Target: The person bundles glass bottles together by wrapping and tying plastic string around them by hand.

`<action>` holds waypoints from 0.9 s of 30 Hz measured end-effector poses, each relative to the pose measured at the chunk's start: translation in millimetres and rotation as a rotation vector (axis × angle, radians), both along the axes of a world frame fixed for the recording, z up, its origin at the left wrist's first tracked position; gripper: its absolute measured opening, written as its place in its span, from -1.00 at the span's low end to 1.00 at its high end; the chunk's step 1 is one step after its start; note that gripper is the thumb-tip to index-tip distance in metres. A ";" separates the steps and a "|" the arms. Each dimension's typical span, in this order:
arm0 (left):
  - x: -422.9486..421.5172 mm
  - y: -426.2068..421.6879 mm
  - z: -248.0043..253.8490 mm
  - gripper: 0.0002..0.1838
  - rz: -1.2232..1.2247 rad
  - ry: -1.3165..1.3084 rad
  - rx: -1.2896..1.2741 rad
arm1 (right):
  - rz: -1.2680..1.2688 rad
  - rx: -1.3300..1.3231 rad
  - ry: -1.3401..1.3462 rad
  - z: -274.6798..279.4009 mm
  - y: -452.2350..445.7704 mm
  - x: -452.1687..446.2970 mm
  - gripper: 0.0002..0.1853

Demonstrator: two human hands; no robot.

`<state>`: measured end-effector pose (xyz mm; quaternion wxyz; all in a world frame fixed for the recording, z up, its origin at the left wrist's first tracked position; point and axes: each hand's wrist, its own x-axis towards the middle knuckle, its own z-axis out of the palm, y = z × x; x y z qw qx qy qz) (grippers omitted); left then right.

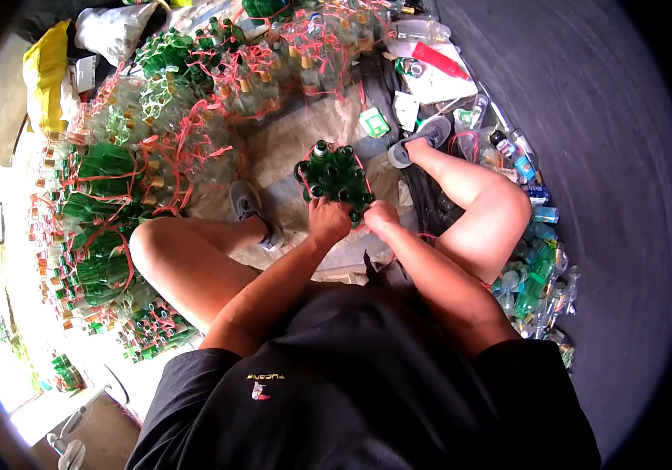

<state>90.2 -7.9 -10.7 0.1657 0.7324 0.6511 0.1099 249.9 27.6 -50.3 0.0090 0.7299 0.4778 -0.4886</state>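
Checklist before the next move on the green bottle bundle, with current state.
1. Left hand on the bundle: ok, at its near edge.
2. Right hand at the bundle: ok, at the near right corner; grip cannot tell.
3. Bottles upright: ok, mouths face up.
4. String around the bundle: ok on the visible sides.
5. Knot closed: cannot tell, nothing shows it.
6. Both hands free: not ok, both busy at the bundle.

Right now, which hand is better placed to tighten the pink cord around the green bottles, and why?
Probably the right hand: it sits by the pink cord at the near right corner. The left hand is against the nearest green bottles and could steady them. Fingertip contact is unclear.
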 end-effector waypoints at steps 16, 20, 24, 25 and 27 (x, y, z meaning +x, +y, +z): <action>-46.5 27.8 34.2 -0.68 -0.350 0.003 -0.032 | 0.097 0.265 -0.045 2.9 -9.9 -37.5 -0.72; -17.8 14.9 51.5 -0.78 -0.282 0.367 -0.198 | 0.093 0.249 -0.023 1.6 -8.4 -40.5 -0.72; 3.5 -2.0 66.1 -0.78 -0.272 0.469 -0.075 | 0.051 0.219 0.011 -4.6 -4.4 -40.4 -0.73; 8.0 -2.0 62.3 -0.78 -0.242 0.472 -0.073 | 0.037 0.209 0.020 -5.5 -2.6 -40.5 -0.73; 19.4 -1.0 65.9 -0.78 -0.210 0.436 -0.103 | 0.005 0.183 0.041 -10.4 0.5 -41.2 -0.73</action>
